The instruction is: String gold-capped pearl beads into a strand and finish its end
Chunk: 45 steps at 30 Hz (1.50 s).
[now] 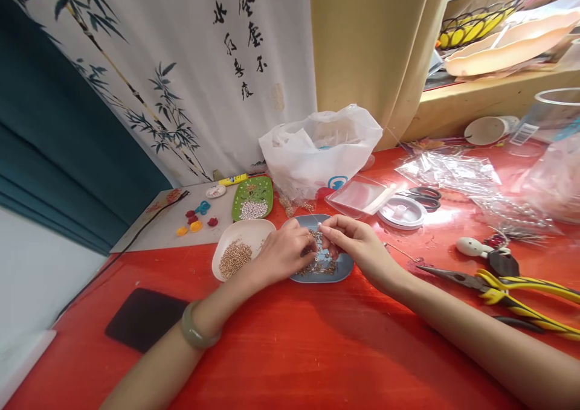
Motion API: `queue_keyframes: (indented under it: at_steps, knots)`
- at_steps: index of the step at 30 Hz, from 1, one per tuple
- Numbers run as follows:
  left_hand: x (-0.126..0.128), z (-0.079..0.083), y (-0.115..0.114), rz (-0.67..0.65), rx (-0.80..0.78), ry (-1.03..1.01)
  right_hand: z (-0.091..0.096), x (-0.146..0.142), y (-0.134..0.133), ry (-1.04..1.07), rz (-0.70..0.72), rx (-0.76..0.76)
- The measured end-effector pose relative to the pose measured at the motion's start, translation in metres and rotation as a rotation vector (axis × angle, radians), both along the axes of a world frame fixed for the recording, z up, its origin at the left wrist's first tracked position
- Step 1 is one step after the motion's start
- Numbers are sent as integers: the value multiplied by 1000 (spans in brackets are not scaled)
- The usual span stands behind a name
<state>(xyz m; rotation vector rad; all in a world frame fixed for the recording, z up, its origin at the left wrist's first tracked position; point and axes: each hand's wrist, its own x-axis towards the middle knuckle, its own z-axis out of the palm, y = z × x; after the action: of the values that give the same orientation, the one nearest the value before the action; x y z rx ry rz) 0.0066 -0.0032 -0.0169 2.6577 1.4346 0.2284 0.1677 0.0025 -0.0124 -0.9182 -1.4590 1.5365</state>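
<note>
My left hand (pixel 290 250) is closed, its fingers curled over the left side of a blue-grey tray (pixel 347 271) of small metal pieces (pixel 324 267); what its fingertips hold, if anything, is hidden. Over the same tray, my right hand (pixel 348 235) pinches thumb and index finger together. Something tiny and pale shows at that pinch, too small to name. Partly behind my left wrist is a cream dish (pixel 217 259) with many small gold beads (pixel 235 258). A green tray (pixel 267 186) of pearl-white beads (pixel 254 209) lies farther back.
Yellow-handled pliers (pixel 493 286) lie on the red table at right, with scissors (pixel 421 197) and a round white lid (pixel 402 211) behind. A white plastic bag (pixel 317 150) stands at the back. A black phone (pixel 145 319) lies at left, near my bangled wrist.
</note>
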Motion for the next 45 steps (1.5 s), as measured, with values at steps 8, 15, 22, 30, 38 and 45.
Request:
queue_keyframes:
  at_steps: [8, 15, 22, 30, 38, 45]
  knots:
    - [3, -1, 0, 1, -41, 13, 2, 1, 0, 5, -4, -2]
    - [0, -4, 2, 181, -172, -408, 1, 1, -1, -10, -2, -2]
    - [0, 1, 5, 305, -481, -1108, 1, 1, -1, -16, -12, -18]
    - [-2, 1, 8, 386, -681, -1506, -1, 0, -2, -57, 11, -1]
    - [-2, 1, 8, 362, -796, -1621, -8, 0, -2, -79, 71, 30]
    - [-1, -2, 9, 344, -786, -1669, -7, 0, -2, -84, 40, 7]
